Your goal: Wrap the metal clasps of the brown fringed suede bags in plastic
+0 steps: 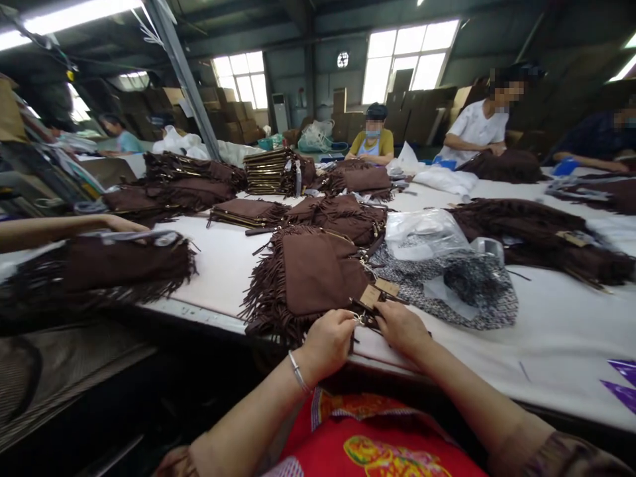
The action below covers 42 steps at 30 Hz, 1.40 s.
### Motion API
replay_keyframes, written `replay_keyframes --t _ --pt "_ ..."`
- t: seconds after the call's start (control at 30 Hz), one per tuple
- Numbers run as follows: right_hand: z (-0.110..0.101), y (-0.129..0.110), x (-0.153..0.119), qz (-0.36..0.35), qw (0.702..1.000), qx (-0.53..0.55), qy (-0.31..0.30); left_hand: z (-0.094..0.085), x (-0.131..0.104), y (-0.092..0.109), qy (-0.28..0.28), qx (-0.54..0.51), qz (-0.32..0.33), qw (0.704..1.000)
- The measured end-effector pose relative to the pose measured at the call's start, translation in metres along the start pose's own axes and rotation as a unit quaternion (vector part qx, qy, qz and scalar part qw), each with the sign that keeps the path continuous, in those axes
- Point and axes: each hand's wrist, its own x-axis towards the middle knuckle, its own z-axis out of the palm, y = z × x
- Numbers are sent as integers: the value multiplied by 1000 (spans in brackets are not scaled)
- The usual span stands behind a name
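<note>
A brown fringed bag (318, 275) lies on the white table in front of me, its fringe hanging to the left and toward the edge. At its near right corner my left hand (332, 339) pinches a metal clasp (358, 319) on the strap end. Close beside it, my right hand (401, 326) has its fingers closed on the dark strap (370, 320) by that clasp. Tan cardboard tags (371, 295) stick up just beyond my fingers. The exact grip under the fingertips is partly hidden.
Right of the bag lie a black-and-white knitted piece (477, 291) and clear plastic bags (422, 232). Stacked brown bags (271, 172) stand behind. At left, another person's arm (74, 228) reaches over a fringed bag (114, 265). Several people work across the table (556, 318).
</note>
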Motion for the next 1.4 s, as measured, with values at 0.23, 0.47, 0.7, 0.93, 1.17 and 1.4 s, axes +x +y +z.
replay_keyframes --t 0.23,0.47,0.7,0.93,1.17,1.4 --pt "0 15 -21 25 998 55 -10 26 19 -8 -72 141 -29 987" --pt "-10 10 -60 10 999 9 -40 17 -5 -10 40 -62 -43 996" --pt "-39 -5 -62 69 959 242 -131 31 -14 13 93 -408 -353 837" --pt "-58 -26 -65 97 901 401 -135 42 13 21 132 -666 -341 650" --pt "-67 -20 -60 64 922 376 -72 36 9 24 44 -679 -357 640" --pt "-54 -6 -66 27 960 268 -75 -44 8 2 -17 -267 -286 920"
